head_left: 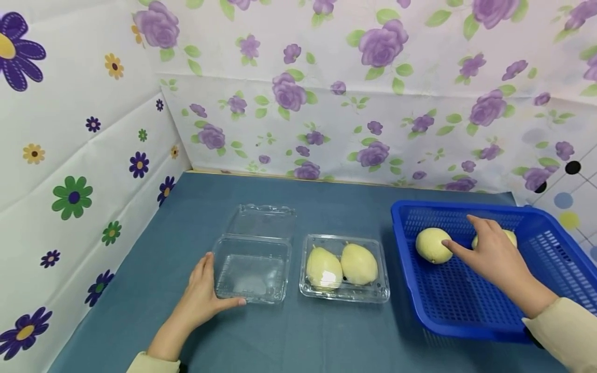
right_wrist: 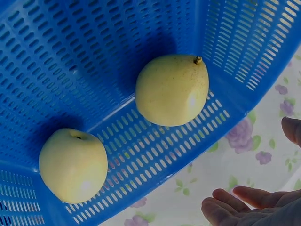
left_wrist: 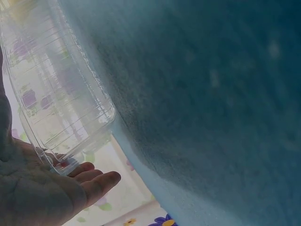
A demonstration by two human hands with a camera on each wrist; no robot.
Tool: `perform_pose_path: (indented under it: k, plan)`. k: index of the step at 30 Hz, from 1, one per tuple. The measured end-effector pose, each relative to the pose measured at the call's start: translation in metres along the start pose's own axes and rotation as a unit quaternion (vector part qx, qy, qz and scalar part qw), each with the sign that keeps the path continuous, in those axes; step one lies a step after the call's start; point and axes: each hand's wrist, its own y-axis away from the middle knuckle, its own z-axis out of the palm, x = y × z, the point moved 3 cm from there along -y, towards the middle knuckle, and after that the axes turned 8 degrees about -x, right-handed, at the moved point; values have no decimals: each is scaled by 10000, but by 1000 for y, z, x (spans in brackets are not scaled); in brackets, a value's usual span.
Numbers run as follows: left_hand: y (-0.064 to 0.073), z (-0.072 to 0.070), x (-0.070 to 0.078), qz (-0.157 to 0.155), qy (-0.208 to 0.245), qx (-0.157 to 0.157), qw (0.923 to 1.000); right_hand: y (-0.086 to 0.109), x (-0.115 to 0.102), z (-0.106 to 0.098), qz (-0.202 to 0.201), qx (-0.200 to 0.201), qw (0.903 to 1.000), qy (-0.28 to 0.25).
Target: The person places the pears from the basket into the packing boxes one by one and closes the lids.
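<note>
My left hand point(head_left: 200, 295) rests at the left front corner of a clear plastic clamshell box point(head_left: 252, 274), its thumb along the front edge. The box's lid is folded back and no fruit lies inside. In the left wrist view, the fingers point(left_wrist: 101, 186) extend nearly straight beside the box wall. My right hand point(head_left: 494, 256) hovers over a blue plastic basket point(head_left: 475, 305) with thumb and fingers spread, holding nothing. Below it lie two pale yellow pears: one pear point(head_left: 432, 245) at the left, another pear point(head_left: 509, 237) partly hidden behind the hand.
Between the open box and the basket sits a closed clear box point(head_left: 345, 296) with two pears point(head_left: 359, 264) inside. A blue-grey cloth point(head_left: 336, 336) covers the table. Flower-printed sheets point(head_left: 289, 119) stand along the back and left sides.
</note>
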Motion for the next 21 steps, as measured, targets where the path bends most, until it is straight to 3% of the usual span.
perform_pose_path:
  k: [5,14,21]
  plan:
    - [-1,0,0,-38,-21,-50,10000,-6,1,2,-95,-35,9999,49]
    - [0,-2,5,78,-189,112,9997,-24,7,13,22,-838,9964,92]
    - [-2,3,7,54,-249,135,9996,-32,12,20,68,-1083,9940,125]
